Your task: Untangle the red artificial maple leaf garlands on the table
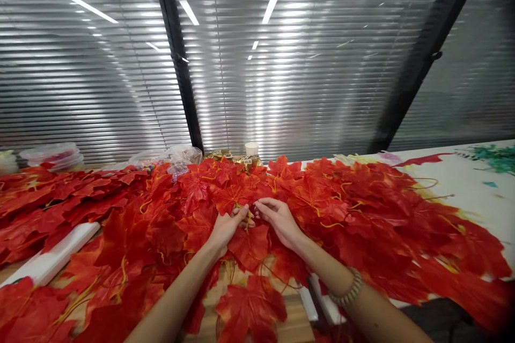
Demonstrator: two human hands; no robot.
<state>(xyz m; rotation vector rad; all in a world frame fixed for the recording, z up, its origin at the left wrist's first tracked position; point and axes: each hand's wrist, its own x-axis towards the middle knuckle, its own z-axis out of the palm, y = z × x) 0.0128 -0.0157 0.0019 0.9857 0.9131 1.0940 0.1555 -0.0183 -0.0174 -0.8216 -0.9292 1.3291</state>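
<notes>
Slatted blinds (281, 75) rise behind your work. Your left hand (224, 230) pinches, thumb to finger, apparently on a yellow stem (248, 221). A red maple leaf (249, 247) lies just below, long axis running towards you; it should be light, floppy, perhaps slick, so grip its stem. Your right hand (278, 220) curls beside, fingertips nearly meeting; whether they grip anything can't be told.

On my feed I can't tell whether the right hand (279, 218) grips anything; maple leaves (251, 305) hide most of the wood-grain surface (296, 315).
</notes>
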